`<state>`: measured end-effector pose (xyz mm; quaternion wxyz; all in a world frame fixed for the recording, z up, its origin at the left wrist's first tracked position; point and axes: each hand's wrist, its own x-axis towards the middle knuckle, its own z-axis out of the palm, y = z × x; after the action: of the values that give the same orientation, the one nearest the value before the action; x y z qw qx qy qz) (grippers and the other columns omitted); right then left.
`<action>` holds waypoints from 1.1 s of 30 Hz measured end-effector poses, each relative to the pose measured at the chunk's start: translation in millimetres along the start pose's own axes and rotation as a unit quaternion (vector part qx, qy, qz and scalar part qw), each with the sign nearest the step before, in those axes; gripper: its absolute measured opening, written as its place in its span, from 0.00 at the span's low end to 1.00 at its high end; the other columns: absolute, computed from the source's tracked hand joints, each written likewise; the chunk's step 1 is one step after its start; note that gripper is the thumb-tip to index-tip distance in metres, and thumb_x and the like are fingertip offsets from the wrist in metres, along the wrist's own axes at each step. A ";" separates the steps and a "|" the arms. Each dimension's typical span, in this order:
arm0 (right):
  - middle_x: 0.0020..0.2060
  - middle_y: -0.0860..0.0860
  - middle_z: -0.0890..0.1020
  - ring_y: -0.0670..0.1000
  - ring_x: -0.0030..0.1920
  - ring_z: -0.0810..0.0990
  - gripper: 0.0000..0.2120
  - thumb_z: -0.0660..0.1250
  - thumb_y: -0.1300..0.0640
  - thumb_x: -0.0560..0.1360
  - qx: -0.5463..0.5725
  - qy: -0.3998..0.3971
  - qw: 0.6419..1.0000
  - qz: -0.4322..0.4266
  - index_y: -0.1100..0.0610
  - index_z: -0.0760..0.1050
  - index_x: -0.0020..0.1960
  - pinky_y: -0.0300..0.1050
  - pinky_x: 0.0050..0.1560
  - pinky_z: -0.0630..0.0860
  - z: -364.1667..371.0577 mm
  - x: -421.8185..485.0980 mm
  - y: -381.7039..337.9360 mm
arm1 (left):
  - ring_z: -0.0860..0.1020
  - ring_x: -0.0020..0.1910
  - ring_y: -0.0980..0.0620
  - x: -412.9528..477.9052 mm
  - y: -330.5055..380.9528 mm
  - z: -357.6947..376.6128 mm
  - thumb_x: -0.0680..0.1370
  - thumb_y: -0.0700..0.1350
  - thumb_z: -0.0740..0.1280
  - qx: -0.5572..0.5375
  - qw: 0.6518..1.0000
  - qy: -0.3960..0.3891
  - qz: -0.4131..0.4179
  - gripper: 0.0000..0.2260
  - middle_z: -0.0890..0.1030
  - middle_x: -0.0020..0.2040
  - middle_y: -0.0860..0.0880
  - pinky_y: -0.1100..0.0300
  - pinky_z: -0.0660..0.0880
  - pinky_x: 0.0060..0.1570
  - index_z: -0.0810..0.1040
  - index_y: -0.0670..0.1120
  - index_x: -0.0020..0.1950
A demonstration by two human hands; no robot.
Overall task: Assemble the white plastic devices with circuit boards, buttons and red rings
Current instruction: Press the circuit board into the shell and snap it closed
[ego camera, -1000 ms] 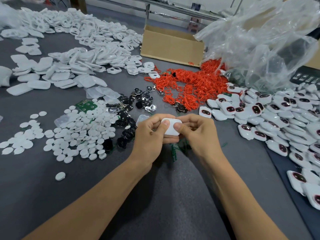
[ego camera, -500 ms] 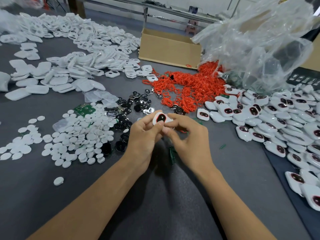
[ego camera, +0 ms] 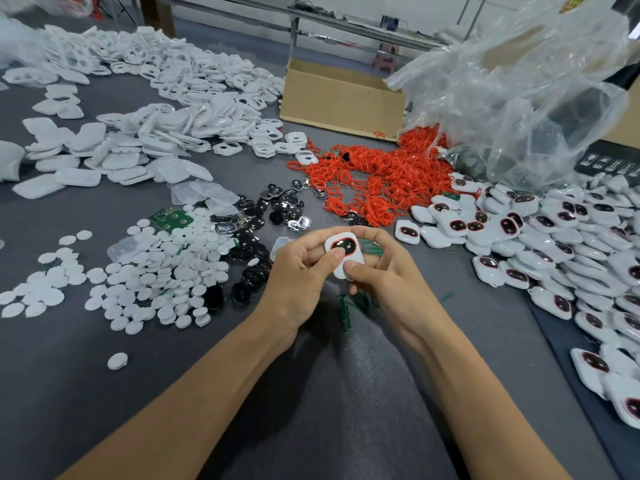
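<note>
Over the dark grey worktop, a small white plastic device with a red-ringed dark window is pinched by both the left grip and right grip.

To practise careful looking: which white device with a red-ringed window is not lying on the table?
The device held between the left hand and right hand, thumbs on its face; the rest lie heaped on the table at right.

One cardboard box sits at twelve o'clock, one clear plastic bag at two; red rings, white discs and white shells are too many to count.
</note>
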<state>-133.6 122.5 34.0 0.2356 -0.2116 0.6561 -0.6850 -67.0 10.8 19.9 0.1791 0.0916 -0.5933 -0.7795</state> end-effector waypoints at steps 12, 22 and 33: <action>0.33 0.56 0.81 0.50 0.27 0.72 0.16 0.62 0.74 0.74 -0.002 0.027 0.999 -0.037 0.60 0.72 0.58 0.38 0.32 0.73 4.6 -2.7 1.6 | 0.79 0.40 0.43 2.9 -4.1 -0.9 0.80 0.35 0.62 -0.017 1.000 -0.011 -0.004 0.12 0.84 0.49 0.37 0.53 0.79 0.42 0.79 0.43 0.61; 0.38 0.54 0.84 0.48 0.35 0.78 0.20 0.69 0.71 0.71 -0.161 0.058 0.976 -0.132 0.52 0.76 0.58 0.39 0.39 0.76 8.1 -0.7 5.5 | 0.83 0.45 0.50 6.5 -7.9 -1.0 0.78 0.33 0.64 -0.046 0.998 0.049 0.006 0.10 0.86 0.46 0.45 0.60 0.79 0.50 0.80 0.43 0.56; 0.43 0.46 0.83 0.45 0.43 0.82 0.22 0.73 0.63 0.67 -0.337 0.168 0.898 -0.227 0.54 0.76 0.60 0.41 0.49 0.78 16.6 1.4 15.3 | 0.84 0.44 0.50 8.1 -8.9 -1.3 0.79 0.41 0.66 -0.001 0.984 0.171 0.044 0.06 0.86 0.41 0.47 0.56 0.79 0.48 0.83 0.46 0.46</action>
<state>-124.1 107.9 19.5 -0.1252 -0.3031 0.8120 -0.4828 -75.6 8.5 11.6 0.3123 0.1976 -0.5568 -0.7439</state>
